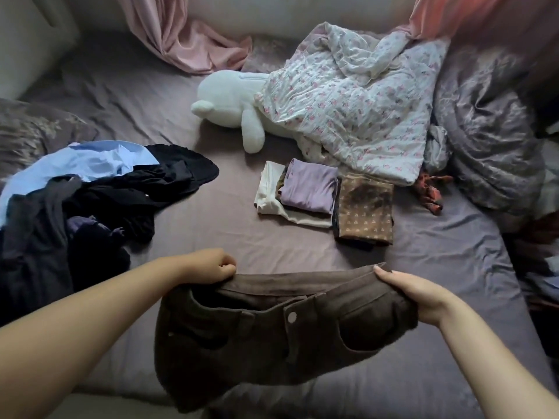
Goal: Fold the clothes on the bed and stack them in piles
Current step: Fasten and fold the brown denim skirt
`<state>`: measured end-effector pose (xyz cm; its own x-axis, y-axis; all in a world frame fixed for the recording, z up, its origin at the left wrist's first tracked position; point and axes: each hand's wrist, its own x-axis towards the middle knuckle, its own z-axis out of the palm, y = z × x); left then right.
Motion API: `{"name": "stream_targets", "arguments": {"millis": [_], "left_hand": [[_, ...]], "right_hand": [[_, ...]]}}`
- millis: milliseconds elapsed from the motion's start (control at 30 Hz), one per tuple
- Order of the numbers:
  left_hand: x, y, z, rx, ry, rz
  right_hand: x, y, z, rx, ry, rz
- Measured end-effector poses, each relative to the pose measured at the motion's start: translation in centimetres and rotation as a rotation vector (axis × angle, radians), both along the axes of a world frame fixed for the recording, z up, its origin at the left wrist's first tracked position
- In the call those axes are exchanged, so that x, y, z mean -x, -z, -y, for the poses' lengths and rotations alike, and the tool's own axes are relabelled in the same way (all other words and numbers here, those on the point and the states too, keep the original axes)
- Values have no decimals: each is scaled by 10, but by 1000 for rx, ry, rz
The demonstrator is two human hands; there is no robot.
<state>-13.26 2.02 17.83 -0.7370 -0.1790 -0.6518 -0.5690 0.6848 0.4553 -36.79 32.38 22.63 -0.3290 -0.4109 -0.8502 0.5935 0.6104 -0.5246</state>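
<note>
Mauve sheet, creased all over, covers the bed (230,237), which runs back to a pale wall with pink curtains (187,34) drooping onto the mattress at the far edge. No label or writing can be read anywhere, not even on the garment held up close.

That garment is a pair of dark brown trousers (272,337), waistband up, a pale button showing at the fly. The left hand (211,264) has its fingers curled tight round the left end of the waistband; the right hand (414,294) pinches the right end, thumb on top. The trousers hang above the near part of the bed.

Beyond them sit two folded piles side by side: one with a lilac top (308,189) on cream pieces, the other topped by a brown patterned cloth (363,207). To the left lies a loose heap of dark clothes (90,201) with a light blue shirt (84,161) across it. A white plush toy (230,104) lies half under a floral quilt (357,101), and a grey patterned duvet (490,131) is bunched at the right.
</note>
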Motion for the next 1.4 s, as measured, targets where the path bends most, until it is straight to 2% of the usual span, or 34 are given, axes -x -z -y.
{"name": "stream_targets", "arguments": {"millis": [67, 133, 200, 267, 400, 500, 633, 767, 833, 867, 933, 967, 1033, 1100, 1167, 1200, 1233, 1333, 1400], "left_hand": [[22, 26, 22, 65, -104, -11], [40, 66, 47, 120, -384, -123], [47, 112, 68, 210, -678, -203], [42, 159, 72, 278, -808, -159], [7, 234, 29, 131, -750, -42], [-16, 267, 1, 85, -787, 52], [-29, 291, -15, 258, -885, 170], [-33, 305, -14, 190, -969, 10], [-37, 302, -10, 193, -1010, -99], [-40, 297, -7, 210, -1024, -139], [-48, 289, 5, 273, -1004, -149], [-53, 287, 11, 301, -985, -124], [-64, 284, 21, 338, -921, 6], [-68, 281, 22, 384, -761, 224], [-62, 280, 17, 448, -622, 326], [-55, 280, 14, 472, -580, 280], [-43, 281, 11, 489, -536, 169], [10, 282, 10, 498, -313, -253], [49, 281, 15, 540, -106, -283]], "right_hand": [[18, 43, 26, -51, 59, -1], [37, 94, 56, -77, 122, -75], [52, 150, 78, -115, 154, -271], [51, 194, 90, -227, 49, -475], [28, 271, 57, -401, -200, -563], [21, 298, 20, -528, -197, -595], [29, 310, -12, -680, -178, -599], [32, 318, -28, -607, -278, -581], [29, 308, -34, -524, -233, -553], [29, 301, -40, -462, -153, -475], [28, 280, -56, -360, 12, -212], [27, 269, -64, -326, 13, -76], [24, 257, -77, -353, -100, 71], [18, 261, -82, -459, -276, 64], [13, 275, -73, -567, -508, -98], [12, 284, -65, -556, -569, -199], [12, 293, -53, -532, -564, -309], [15, 308, -2, -405, -328, -677], [22, 314, 33, -330, -355, -900]]}}
